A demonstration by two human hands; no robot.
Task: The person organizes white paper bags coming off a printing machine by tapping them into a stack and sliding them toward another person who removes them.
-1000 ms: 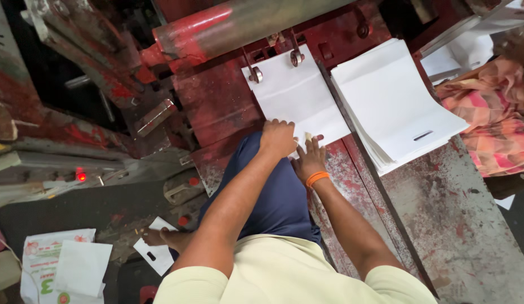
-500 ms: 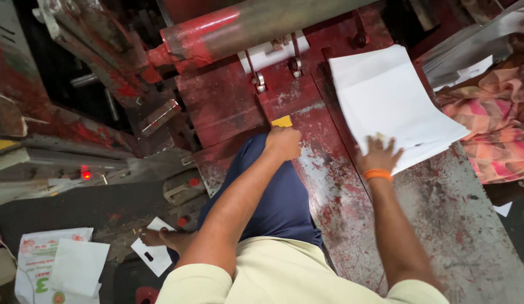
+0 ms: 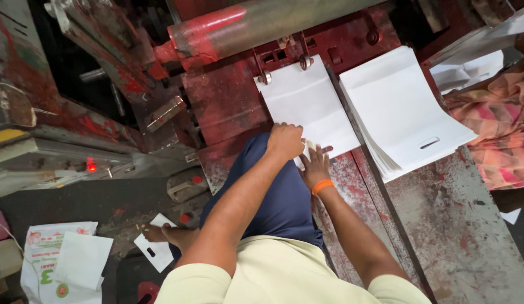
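Right now you have both hands at the near edge of a white bag (image 3: 307,104) lying flat on the red press bed (image 3: 228,107). Its far edge sits under the two clips (image 3: 284,70) below the roller (image 3: 262,22). Your left hand (image 3: 284,141) is curled, fingers together, knuckles up, pressing down on the bag's near corner; whether it pinches the bag or only pins it, you cannot tell from this angle. Your right hand (image 3: 315,166), with the orange band (image 3: 322,187) at the wrist, lies flat with fingers slightly spread, tips on the bag's edge just beside the left hand.

By the look of it, you are at the seating step: squaring one bag against the clips, not yet clear of the bed. The stack (image 3: 402,107) of the same white bags, with its handle slot (image 3: 429,142) showing, rests just to the right on the worn table (image 3: 459,236), close to the bed.

The next move calls for a straight, even edge under both clips, no wrinkle across the middle, and both hands drawn well back from the roller side.
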